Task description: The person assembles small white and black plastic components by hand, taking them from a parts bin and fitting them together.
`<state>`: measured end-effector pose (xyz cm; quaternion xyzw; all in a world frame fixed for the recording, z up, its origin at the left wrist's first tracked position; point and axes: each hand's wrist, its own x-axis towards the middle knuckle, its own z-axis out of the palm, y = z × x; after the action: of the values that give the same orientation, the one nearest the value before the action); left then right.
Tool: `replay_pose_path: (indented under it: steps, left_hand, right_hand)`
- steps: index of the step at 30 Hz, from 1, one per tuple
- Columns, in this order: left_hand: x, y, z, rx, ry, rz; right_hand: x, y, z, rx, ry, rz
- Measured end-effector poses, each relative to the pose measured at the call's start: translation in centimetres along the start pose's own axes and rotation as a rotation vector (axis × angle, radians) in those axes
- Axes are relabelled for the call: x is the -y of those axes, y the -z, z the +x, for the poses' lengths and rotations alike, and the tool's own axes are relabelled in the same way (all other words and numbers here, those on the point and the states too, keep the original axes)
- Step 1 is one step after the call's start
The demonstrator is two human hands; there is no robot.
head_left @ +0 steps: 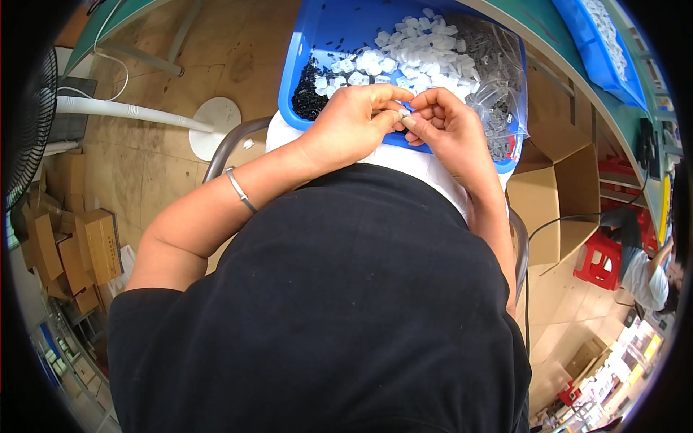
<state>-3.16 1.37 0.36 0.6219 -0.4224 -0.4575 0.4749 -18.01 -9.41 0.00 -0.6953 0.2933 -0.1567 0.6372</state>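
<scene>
My left hand [361,121] and my right hand [446,124] meet over the near side of a blue plastic tray [291,85]. Between their pinched fingertips is a small white plastic piece [404,114], mostly covered by the fingers. Both hands are closed on it. Inside the tray, a heap of white plastic pieces [426,45] lies beyond my hands. Small black parts [310,90] gather along the tray's left side. At its right, a clear plastic bag [498,68] lies over grey parts [497,119].
A green table [552,54] curves behind the tray, carrying another blue bin [603,54]. An open cardboard box [552,187] stands at right, near a red stool [600,261] and another person [644,278]. To the left are a fan's white pole [137,110] and cardboard boxes [97,245].
</scene>
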Motion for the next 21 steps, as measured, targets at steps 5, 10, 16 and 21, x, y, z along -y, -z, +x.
replay_pose_path:
  steps: [5,10,16,21]
  left_hand:
    - [-0.5,-0.2,0.0,-0.035,0.017,-0.011]
    - [-0.1,-0.2,0.4,-0.065,0.099,-0.116]
    - [-0.2,-0.2,0.4,-0.071,0.166,-0.179]
    - [-0.3,-0.2,0.4,-0.061,0.182,-0.163]
  right_hand:
    - [-0.1,-0.2,0.1,-0.027,-0.016,0.000]
    - [-0.6,0.0,0.2,-0.029,-0.002,0.054]
    - [-1.0,0.4,0.4,0.005,-0.024,0.119]
    - [-0.9,0.6,0.4,0.031,-0.033,0.152]
